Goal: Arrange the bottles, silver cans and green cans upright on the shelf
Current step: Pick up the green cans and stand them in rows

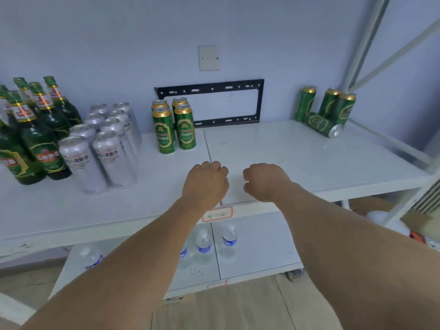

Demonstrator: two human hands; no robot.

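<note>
Both hands empty, left hand (206, 181) and right hand (265, 182) loosely curled; we should reach the shelf's (309, 163) back-right corner, righting the toppled green can (322, 125) gently.

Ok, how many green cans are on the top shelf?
8: four upright in a block mid-shelf, three upright at the far right, one on its side before them. Others may be hidden.

Storeroom or stockroom with metal shelving

White shelf (273, 148) tiers are stocked with grouped beer bottles (38, 139), silver cans (104, 144), green cans (173, 125), and water bottles (204, 246) below; bare wall behind.
</note>
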